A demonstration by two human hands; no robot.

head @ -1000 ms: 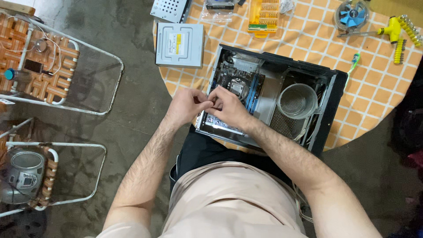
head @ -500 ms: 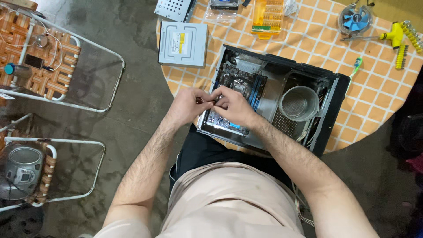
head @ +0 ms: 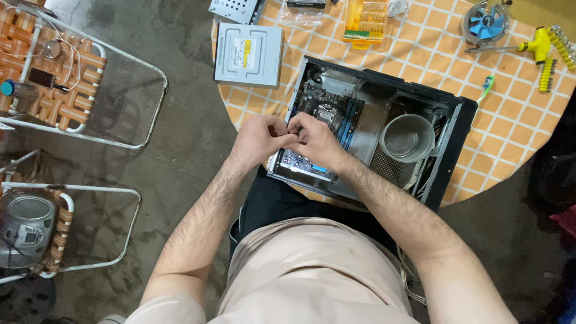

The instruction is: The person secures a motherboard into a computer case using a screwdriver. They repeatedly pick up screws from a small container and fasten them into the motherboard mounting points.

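Both hands at the open computer case

Our left hand and right hand touch, fingers pinched together over the circuit board; the computer case lies on the checked worktop.

Grey concrete floor, a round table in orange checked cloth — two woven-seat metal chairs stand beside it.

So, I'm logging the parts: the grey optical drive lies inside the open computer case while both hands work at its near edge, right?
Not quite. The head view shows the optical drive on the checked tablecloth beside the computer case; both hands do work there.
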